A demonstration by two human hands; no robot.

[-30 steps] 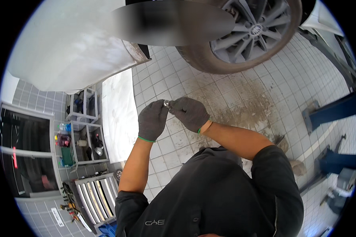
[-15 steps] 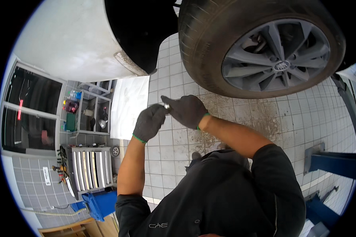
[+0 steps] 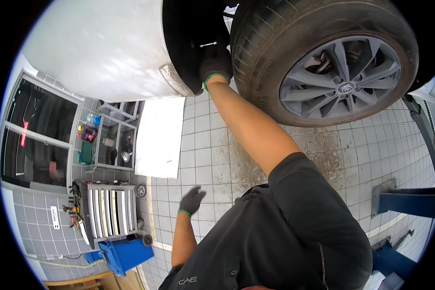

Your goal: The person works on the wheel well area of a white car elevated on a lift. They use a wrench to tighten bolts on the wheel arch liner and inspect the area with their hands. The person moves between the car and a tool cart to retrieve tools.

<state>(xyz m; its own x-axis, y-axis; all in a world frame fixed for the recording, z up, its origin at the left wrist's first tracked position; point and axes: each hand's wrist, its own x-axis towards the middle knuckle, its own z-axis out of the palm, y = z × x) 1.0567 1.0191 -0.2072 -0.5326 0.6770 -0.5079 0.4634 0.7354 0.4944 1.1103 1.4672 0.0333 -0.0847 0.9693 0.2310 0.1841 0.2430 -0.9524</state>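
Right hand (image 3: 215,62) up in the wheel arch (image 3: 188,43) beside the tyre (image 3: 256,43), pinching a small metal part (image 3: 208,44); left hand (image 3: 192,200) hangs spread, empty.

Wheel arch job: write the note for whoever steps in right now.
Right hand: gloved, raised into the dark wheel arch beside the tyre, at a small metal part there; whether it grips the part cannot be told.
Left hand: gloved, fingers spread, holding nothing, low over the tiled floor.
Car is raised; the wheel is on.
Tool cart and blue bin stand to the left.
Done: hand is up in the arch.
Left: the work inside the arch; its state is hidden.
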